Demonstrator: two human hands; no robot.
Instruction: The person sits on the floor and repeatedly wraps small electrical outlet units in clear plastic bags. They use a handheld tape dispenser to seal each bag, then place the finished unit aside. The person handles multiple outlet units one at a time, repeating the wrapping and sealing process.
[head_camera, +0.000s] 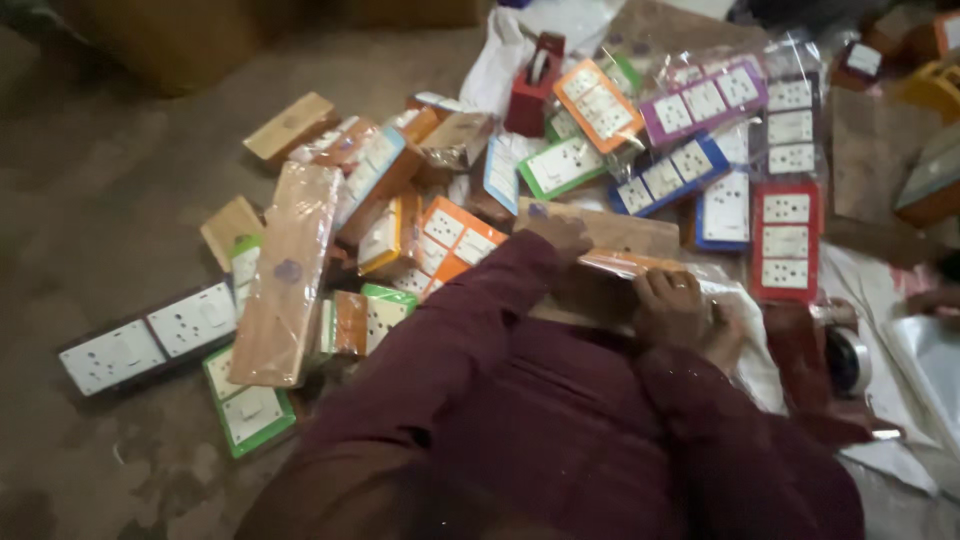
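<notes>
- Centrally, the left hand (558, 236) rests on the top edge of a flat wooden board (600, 265), fingers curled over that edge; its grip is narrow and closed on the board.
- At about 3 o'clock from it, the right hand (672, 308) presses on the board's lower right part; its grip is closed on an orange plastic-wrapped pack (628, 263) lying along the board, though how far the fingers wrap under cannot be told.
- Both maroon sleeves (560, 420) fill the frame from 5 to 7 o'clock, hiding the board's near edge.
- From 9 to 11 o'clock of the hands lies a loose pile of socket boards; a long wrapped brown pack (285, 275) tilts across it, a white socket strip (150, 338) marks its outer edge at 9 o'clock, and a green-edged socket plate (248, 412) sits just below.
- From 12 to 2 o'clock, bagged socket plates crowd together: a purple one (703, 100), a blue one (668, 175), a red one (786, 240); a red tape dispenser (535, 85) stands at 12.
- Bare brown floor (100, 180) opens wide at 9 to 10 o'clock beyond the pile; at 3 to 4 o'clock a tape roll (848, 360) and white sheeting (900, 400) leave little room.
</notes>
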